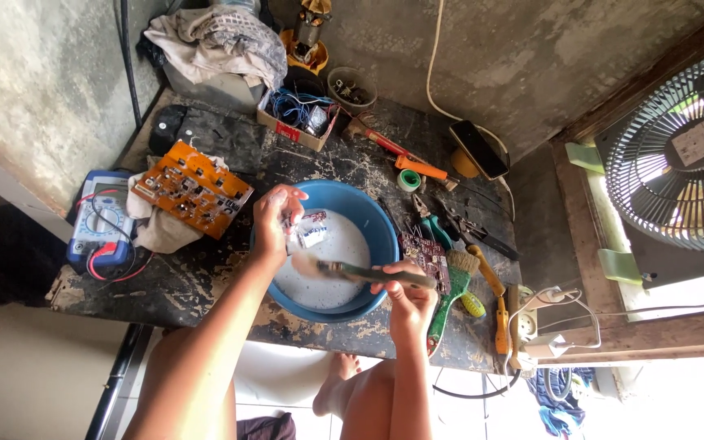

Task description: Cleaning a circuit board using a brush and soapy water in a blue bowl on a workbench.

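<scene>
Left hand: left hand (275, 218) raised over the blue basin (385, 232); fingers (288, 195) curled together, pinching a small circuit board (310, 231) by its upper edge.
Small circuit board: hangs just below the left fingertips, above the milky liquid (327, 269); probably clear of the surface, but the view is too coarse to be sure.
Right hand: right hand (407, 295) at the basin's near rim; fingers wrapped shut around the handle of a brush (368, 274).
Brush: runs leftward from the right fingers, bristle end just under the small circuit board and close to the left palm.
Basin: on the worn black table (205, 285), between the two hands.
Beyond left knuckles: orange circuit board (193, 187) lying on a cloth (160, 228); blue multimeter (99, 220) further out.
Beyond right fingers: dark circuit board (425, 253), green-handled brush (450, 297), pliers (429, 224), yellow-handled screwdrivers (499, 314).
Far edge: cardboard box of wires (299, 114), phone (479, 149).
</scene>
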